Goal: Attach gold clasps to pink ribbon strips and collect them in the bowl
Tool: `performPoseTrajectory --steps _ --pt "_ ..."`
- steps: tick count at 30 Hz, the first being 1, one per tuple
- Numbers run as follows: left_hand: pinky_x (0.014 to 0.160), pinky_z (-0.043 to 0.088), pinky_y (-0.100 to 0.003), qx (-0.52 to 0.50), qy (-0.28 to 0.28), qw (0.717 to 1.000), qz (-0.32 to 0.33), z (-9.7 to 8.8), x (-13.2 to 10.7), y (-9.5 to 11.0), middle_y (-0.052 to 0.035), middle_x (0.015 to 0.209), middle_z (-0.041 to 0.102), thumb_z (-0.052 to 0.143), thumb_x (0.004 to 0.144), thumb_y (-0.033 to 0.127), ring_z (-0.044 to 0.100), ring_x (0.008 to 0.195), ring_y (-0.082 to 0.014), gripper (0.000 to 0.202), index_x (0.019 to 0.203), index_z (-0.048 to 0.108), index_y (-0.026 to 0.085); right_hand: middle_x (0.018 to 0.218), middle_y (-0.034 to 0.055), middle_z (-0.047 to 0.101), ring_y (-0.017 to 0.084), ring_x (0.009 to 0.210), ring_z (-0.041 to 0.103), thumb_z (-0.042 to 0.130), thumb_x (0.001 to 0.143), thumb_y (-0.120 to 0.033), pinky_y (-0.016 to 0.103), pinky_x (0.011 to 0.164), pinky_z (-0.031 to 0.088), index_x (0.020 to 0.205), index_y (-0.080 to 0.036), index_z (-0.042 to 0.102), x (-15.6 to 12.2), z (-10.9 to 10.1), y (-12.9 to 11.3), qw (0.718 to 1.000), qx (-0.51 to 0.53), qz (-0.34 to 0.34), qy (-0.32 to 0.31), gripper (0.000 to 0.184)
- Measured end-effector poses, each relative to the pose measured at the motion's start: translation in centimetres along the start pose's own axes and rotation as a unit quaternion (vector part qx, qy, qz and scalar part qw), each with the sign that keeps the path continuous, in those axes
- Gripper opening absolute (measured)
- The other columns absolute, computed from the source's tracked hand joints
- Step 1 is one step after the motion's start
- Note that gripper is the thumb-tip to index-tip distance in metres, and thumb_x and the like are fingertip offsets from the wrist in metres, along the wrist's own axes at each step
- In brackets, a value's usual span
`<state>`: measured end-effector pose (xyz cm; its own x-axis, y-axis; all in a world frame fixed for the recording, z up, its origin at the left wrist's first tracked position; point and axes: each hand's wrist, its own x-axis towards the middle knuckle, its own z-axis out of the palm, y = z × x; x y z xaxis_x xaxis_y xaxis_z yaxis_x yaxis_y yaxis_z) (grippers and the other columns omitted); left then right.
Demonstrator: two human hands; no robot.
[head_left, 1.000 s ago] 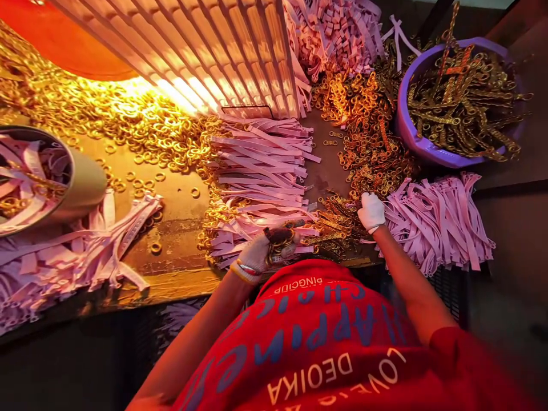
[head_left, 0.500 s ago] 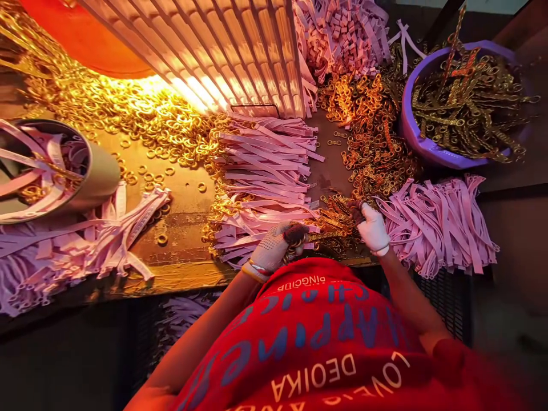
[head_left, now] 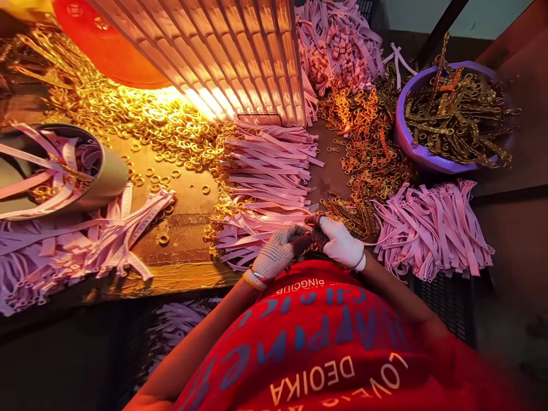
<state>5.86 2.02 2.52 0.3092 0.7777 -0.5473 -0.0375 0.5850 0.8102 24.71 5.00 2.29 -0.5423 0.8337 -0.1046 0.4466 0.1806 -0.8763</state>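
Both my hands wear white knit gloves and meet just in front of my red shirt at the table's near edge. My left hand [head_left: 278, 254] is closed around a small bunch of gold metal pieces. My right hand [head_left: 341, 242] is pinched against the left one, its fingertips on a small dark item between them that I cannot make out. A pile of pink straps [head_left: 268, 171] lies just beyond my hands. To their right, a heap of gold metal clasps [head_left: 363, 160] runs across the table.
A second bundle of pink straps [head_left: 432, 228] lies to the right. A purple basin [head_left: 411, 151] full of gold chain pieces stands at the back right. Loose gold rings [head_left: 141, 123] cover the left back. A round tin [head_left: 109, 177] with straps lies on the left. A lit slatted lamp [head_left: 214, 57] hangs above.
My right hand has come back from the gold clasp heap toward my left hand, and the two now touch. The view has shifted slightly.
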Motion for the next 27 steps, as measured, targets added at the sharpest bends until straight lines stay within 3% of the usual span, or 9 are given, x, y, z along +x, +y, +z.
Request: performPoseTrajectory --steps 4,8,10,14,18,21,24,27 --pt "0.046 0.033 -0.021 0.001 -0.001 1.0 0.014 -0.1 -0.8 0.6 0.0025 0.063 0.056 0.066 0.087 0.044 0.044 0.049 -0.0089 0.028 0.084 0.057 0.017 0.126 0.013 0.068 0.022 0.115 0.064 0.052 0.097 -0.026 0.035 0.102 0.048 0.135 -0.016 0.057 -0.9 -0.4 -0.3 0.998 0.049 -0.019 0.023 0.04" --pt "0.047 0.034 -0.022 0.058 -0.006 0.998 0.024 0.0 -1.0 1.0 0.0016 0.059 0.056 0.061 0.091 0.044 0.045 0.049 -0.0099 0.03 0.08 0.056 0.017 0.12 0.0149 0.069 0.023 0.11 0.064 0.047 0.1 -0.029 0.036 0.099 0.048 0.13 -0.015 0.057 -1.2 -0.7 -0.2 0.999 -0.035 -0.021 -0.018 0.034" --pt "0.044 0.032 -0.021 0.08 -0.004 0.996 0.022 0.2 -0.9 1.0 0.0023 0.057 0.056 0.063 0.09 0.043 0.044 0.046 -0.0096 0.027 0.081 0.056 0.018 0.109 0.0141 0.071 0.024 0.1 0.066 0.049 0.098 -0.028 0.034 0.091 0.049 0.12 -0.014 0.06 -1.0 -0.6 -0.4 0.989 -0.13 0.011 -0.07 0.028" --pt "0.04 0.029 -0.02 0.074 0.0 0.997 -0.014 0.6 -0.2 0.0 0.0034 0.052 0.053 0.062 0.089 0.038 0.042 0.041 -0.0091 0.025 0.077 0.054 0.019 0.102 0.0149 0.073 0.026 0.092 0.068 0.061 0.088 -0.027 0.03 0.079 0.046 0.107 -0.015 0.064 -0.7 0.2 -1.6 0.937 -0.307 0.111 -0.125 0.024" --pt "0.04 0.031 -0.019 -0.055 -0.011 0.997 -0.054 0.6 0.7 -1.6 0.0026 0.055 0.053 0.067 0.086 0.038 0.043 0.043 -0.0076 0.026 0.076 0.057 0.017 0.095 0.0123 0.076 0.024 0.084 0.069 0.052 0.096 -0.034 0.028 0.07 0.042 0.101 -0.016 0.065 -0.9 1.2 -2.0 0.938 -0.258 0.172 -0.153 0.022" --pt "0.04 0.034 -0.018 -0.169 -0.031 0.979 -0.108 -0.6 2.0 -2.1 0.0016 0.058 0.053 0.074 0.081 0.034 0.046 0.045 -0.0075 0.024 0.079 0.061 0.014 0.093 0.0102 0.075 0.021 0.082 0.068 0.044 0.101 -0.032 0.027 0.069 0.042 0.103 -0.017 0.064 -0.8 2.0 -1.0 0.956 -0.178 0.202 -0.118 0.025" --pt "0.033 0.026 -0.015 -0.239 -0.054 0.953 -0.179 -3.4 4.0 -1.5 0.0036 0.052 0.046 0.075 0.079 0.034 0.039 0.039 -0.0058 0.025 0.08 0.062 0.013 0.093 0.0089 0.074 0.021 0.084 0.067 0.045 0.101 -0.028 0.026 0.072 0.044 0.107 -0.018 0.063 -0.4 2.0 0.9 0.967 -0.14 0.213 -0.02 0.022" --pt "0.031 0.021 -0.013 -0.208 0.007 0.966 -0.152 -6.7 6.4 -0.3 0.0041 0.052 0.045 0.077 0.075 0.033 0.037 0.038 -0.0053 0.027 0.075 0.056 0.015 0.094 0.0087 0.074 0.021 0.084 0.066 0.045 0.1 -0.025 0.026 0.074 0.045 0.108 -0.018 0.063 -0.1 1.2 2.9 0.967 -0.128 0.213 0.046 0.021"
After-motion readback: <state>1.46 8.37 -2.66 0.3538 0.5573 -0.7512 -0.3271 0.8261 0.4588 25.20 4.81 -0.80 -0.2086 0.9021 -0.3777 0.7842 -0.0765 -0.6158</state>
